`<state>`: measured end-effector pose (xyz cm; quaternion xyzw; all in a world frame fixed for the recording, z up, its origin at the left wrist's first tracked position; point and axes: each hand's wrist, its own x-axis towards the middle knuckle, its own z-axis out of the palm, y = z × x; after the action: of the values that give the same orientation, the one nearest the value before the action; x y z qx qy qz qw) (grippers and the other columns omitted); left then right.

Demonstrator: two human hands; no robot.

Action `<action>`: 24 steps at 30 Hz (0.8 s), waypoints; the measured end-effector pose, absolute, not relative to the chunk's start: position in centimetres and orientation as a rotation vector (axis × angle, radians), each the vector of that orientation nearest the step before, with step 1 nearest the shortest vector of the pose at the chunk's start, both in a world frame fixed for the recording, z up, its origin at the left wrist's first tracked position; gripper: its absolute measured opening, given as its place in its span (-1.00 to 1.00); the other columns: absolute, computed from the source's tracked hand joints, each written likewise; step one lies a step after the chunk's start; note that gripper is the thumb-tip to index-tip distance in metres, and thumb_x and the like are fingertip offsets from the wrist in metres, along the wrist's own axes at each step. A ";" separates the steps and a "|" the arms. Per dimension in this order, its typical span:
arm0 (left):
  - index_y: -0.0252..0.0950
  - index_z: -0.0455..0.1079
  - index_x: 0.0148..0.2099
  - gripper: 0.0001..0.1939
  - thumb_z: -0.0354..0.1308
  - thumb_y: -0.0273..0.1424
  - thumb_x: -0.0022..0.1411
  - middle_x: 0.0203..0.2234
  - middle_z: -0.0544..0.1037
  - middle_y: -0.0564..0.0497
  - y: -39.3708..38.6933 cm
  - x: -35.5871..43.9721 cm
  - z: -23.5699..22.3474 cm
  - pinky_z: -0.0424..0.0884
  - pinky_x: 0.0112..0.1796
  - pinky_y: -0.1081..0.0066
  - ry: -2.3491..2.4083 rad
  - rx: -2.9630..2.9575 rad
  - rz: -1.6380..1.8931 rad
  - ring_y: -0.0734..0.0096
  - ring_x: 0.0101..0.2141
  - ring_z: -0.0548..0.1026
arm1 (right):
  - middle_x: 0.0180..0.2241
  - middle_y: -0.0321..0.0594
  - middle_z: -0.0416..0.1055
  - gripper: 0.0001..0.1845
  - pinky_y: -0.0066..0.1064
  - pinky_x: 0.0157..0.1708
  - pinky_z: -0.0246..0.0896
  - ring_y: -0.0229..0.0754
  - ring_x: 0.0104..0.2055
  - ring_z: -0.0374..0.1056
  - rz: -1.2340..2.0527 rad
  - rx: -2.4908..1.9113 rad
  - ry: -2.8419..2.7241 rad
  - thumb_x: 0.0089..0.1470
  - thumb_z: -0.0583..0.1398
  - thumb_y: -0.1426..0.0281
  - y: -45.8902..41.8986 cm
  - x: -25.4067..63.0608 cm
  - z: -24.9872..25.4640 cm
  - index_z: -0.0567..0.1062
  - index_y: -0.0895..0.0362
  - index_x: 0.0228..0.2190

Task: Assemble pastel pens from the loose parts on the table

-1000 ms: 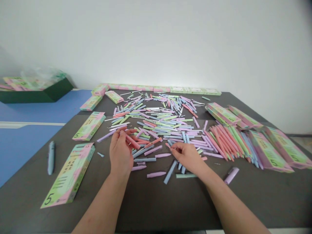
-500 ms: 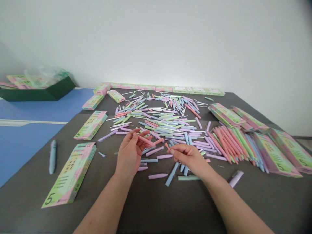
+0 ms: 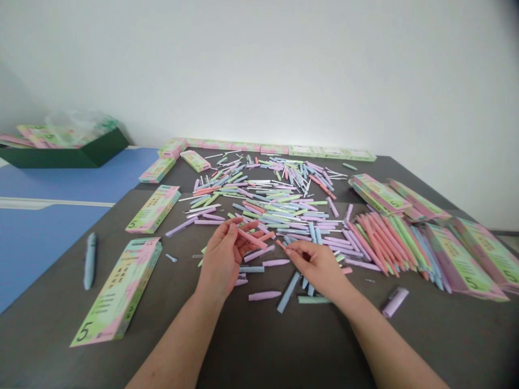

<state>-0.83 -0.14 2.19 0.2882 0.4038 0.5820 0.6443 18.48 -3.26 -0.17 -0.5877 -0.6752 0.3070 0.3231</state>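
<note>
My left hand [image 3: 222, 260] is closed round a coral-pink pen barrel [image 3: 253, 239], which points to the right and slightly down. A second coral piece [image 3: 266, 236] shows just behind that barrel; whether the hand grips it too is unclear. A short gap away, my right hand [image 3: 317, 266] pinches a small coral pen part [image 3: 280, 246] between thumb and fingertips. Below the hands lie loose lilac pen parts [image 3: 264, 295] and blue tubes [image 3: 288, 293]. Behind them spreads a heap of pastel pen parts and white refills [image 3: 279, 208].
A row of coral, green and blue pens [image 3: 377, 243] lies at the right beside printed boxes [image 3: 462, 259]. More boxes [image 3: 117, 292] line the left side and back edge. A blue pen [image 3: 90, 262] lies far left. A dark green tray [image 3: 97, 148] holds packaging.
My left hand has turned the coral barrel slightly and moved it a little right and down. The right hand still pinches its small part. The whole view has shifted slightly.
</note>
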 end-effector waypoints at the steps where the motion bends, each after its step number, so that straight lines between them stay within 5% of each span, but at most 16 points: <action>1: -0.32 0.30 -0.14 -0.87 0.02 -0.43 0.28 -0.32 0.61 -0.10 -0.2 -0.8 2.2 0.53 -0.37 0.40 0.924 0.665 1.321 0.38 -0.39 0.60 | -0.52 -0.27 0.46 -0.76 -0.41 -0.46 0.07 -0.21 -0.49 0.30 0.723 -1.588 -1.848 0.13 0.10 0.31 -3.3 18.4 -0.2 0.57 0.11 -0.37; 4: -0.29 0.28 -0.12 -0.85 0.02 -0.38 0.26 -0.38 0.58 -0.01 -0.5 -0.7 2.2 0.43 -0.56 0.51 0.976 0.760 1.264 0.48 -0.55 0.52 | -0.44 -0.22 0.52 -0.76 -0.38 -0.36 0.12 -0.14 -0.37 0.40 0.585 -1.686 -2.018 0.15 0.08 0.35 -3.3 18.3 -0.3 0.56 0.09 -0.34; 8: -0.28 0.30 -0.14 -0.80 -0.05 -0.30 0.29 -0.54 0.48 0.10 -1.5 0.1 1.5 0.04 -0.80 0.60 1.079 1.177 0.948 0.61 -0.79 0.25 | -0.39 -0.21 0.54 -0.76 -0.38 -0.37 0.12 -0.12 -0.35 0.43 0.508 -1.766 -2.111 0.16 0.08 0.34 -3.3 18.3 -0.6 0.55 0.08 -0.32; 16: -0.26 0.36 -0.28 -0.78 -0.11 -0.41 0.31 -0.56 0.48 0.03 -3.1 0.9 1.0 0.25 -0.41 0.42 1.077 1.876 0.596 0.37 -0.48 0.43 | -0.35 -0.16 0.55 -0.74 -0.32 -0.35 0.20 -0.03 -0.30 0.46 0.407 -1.829 -2.171 0.17 0.05 0.34 -3.3 18.4 -1.5 0.54 0.08 -0.26; 20: -0.25 0.31 -0.29 -0.82 -0.11 -0.42 0.30 -0.53 0.46 0.05 -3.6 1.0 1.8 0.18 -0.46 0.45 1.052 1.860 0.544 0.41 -0.50 0.40 | -0.25 -0.14 0.55 -0.74 -0.31 -0.24 0.23 -0.05 -0.21 0.46 0.459 -1.713 -2.109 0.18 0.02 0.41 -3.1 18.1 -0.4 0.49 0.11 -0.23; 24: -0.25 0.25 -0.38 -0.90 -0.02 -0.49 0.19 -0.58 0.34 0.12 -4.0 0.7 3.1 0.07 -0.52 0.46 1.052 1.866 0.548 0.49 -0.55 0.28 | -0.35 -0.18 0.49 -0.77 -0.35 -0.30 0.21 -0.12 -0.30 0.42 0.589 -1.589 -2.146 0.21 -0.03 0.43 -1.6 17.3 1.6 0.42 0.12 -0.28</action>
<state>0.74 -3.97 3.12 0.7542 0.4251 0.2214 0.4488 17.27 -1.57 1.58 -0.5692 -0.7686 0.2109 0.2020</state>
